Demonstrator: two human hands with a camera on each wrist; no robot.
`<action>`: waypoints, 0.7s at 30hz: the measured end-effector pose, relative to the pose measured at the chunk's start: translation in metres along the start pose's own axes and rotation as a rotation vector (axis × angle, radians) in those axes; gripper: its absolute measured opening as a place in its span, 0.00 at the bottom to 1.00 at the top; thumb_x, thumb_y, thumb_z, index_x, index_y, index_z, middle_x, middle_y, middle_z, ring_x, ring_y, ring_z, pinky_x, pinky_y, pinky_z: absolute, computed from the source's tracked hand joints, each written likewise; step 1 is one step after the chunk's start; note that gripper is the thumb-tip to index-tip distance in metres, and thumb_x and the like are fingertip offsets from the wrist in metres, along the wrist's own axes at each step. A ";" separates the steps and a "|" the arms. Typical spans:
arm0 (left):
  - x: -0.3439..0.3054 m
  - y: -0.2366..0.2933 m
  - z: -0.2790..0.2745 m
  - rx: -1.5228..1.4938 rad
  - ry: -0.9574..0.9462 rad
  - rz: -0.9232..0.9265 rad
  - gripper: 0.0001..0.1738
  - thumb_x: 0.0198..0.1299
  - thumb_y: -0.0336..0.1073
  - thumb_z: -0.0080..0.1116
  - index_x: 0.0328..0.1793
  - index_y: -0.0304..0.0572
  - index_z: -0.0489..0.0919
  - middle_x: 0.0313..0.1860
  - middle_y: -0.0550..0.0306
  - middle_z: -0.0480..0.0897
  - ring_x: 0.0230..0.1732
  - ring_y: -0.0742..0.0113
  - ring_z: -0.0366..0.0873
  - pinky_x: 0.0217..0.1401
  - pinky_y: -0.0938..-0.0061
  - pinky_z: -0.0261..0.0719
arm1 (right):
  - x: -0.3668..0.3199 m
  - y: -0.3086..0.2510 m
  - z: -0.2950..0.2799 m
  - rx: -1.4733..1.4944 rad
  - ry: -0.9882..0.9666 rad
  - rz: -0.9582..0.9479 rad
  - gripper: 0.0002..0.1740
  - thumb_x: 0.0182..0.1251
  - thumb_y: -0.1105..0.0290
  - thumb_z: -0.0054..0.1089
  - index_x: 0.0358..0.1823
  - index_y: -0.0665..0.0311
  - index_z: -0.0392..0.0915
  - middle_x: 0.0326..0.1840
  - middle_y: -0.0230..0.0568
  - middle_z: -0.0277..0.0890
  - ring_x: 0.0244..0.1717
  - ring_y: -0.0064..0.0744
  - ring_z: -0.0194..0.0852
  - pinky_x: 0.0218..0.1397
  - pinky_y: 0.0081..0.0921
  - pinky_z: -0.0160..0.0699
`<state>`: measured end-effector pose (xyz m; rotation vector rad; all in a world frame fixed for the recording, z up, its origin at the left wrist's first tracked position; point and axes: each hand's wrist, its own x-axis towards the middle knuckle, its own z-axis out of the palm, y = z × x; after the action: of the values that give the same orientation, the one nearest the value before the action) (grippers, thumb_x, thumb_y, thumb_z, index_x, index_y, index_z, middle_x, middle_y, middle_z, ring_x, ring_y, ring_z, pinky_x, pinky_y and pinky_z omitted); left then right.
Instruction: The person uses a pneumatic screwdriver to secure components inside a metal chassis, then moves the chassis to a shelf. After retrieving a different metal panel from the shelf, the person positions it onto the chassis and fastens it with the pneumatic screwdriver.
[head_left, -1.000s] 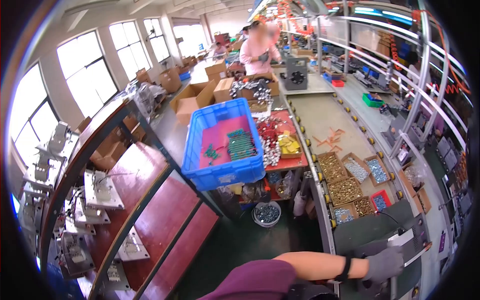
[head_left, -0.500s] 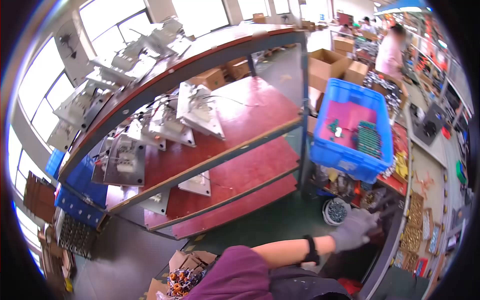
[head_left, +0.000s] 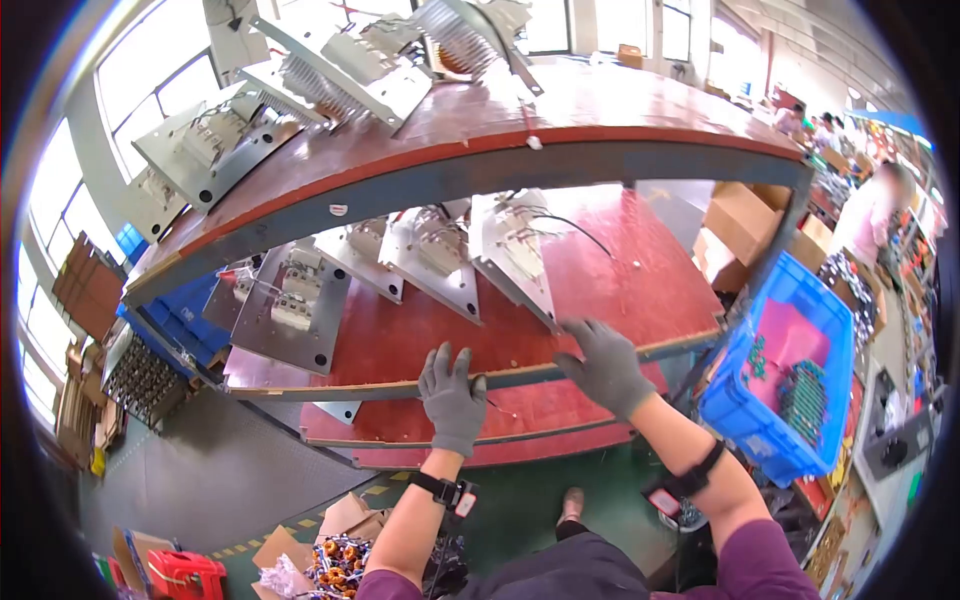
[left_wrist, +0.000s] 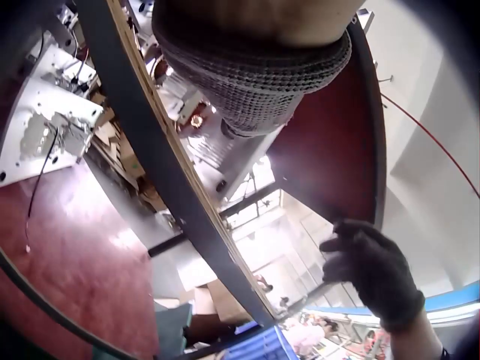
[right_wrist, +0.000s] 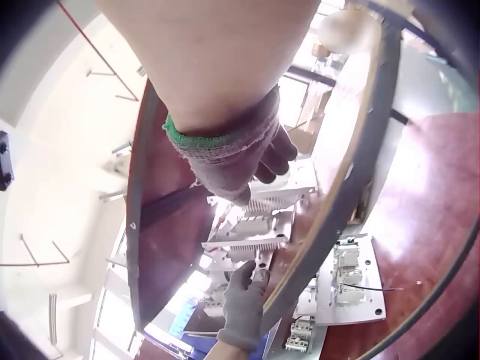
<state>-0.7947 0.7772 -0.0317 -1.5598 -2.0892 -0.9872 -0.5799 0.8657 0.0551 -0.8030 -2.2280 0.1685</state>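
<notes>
Evidently both grey-gloved hands sit at the front edge of the red-topped middle shelf point(head_left: 650, 290), in the centre of the head view. The left hand point(head_left: 452, 395) lies flat, fingers straight and spread, holding nothing. The right hand point(head_left: 603, 365) is likewise open, its fingertips just beside the lower corner of a bare silver sheet-metal plate point(head_left: 522, 285) fitted with a black wire point(head_left: 570, 222); whether they touch it I cannot tell. That plate looks stiff, thin-edged and probably weighty, so its bare long edges seem the safest hold, not the wiring. No label or writing is legible anywhere.
</notes>
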 end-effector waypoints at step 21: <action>0.122 -0.023 0.042 0.539 -0.039 0.113 0.22 0.51 0.51 0.58 0.49 0.49 0.82 0.59 0.57 0.73 0.65 0.59 0.60 0.65 0.54 0.53 | 0.057 0.182 -0.021 0.072 0.245 0.156 0.17 0.54 0.67 0.64 0.18 0.64 0.64 0.14 0.49 0.63 0.16 0.50 0.63 0.20 0.36 0.60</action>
<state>-0.8518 0.8880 0.0101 -1.3947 -2.0367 -0.3111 -0.5048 1.0418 0.0407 -0.9080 -1.9207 0.2121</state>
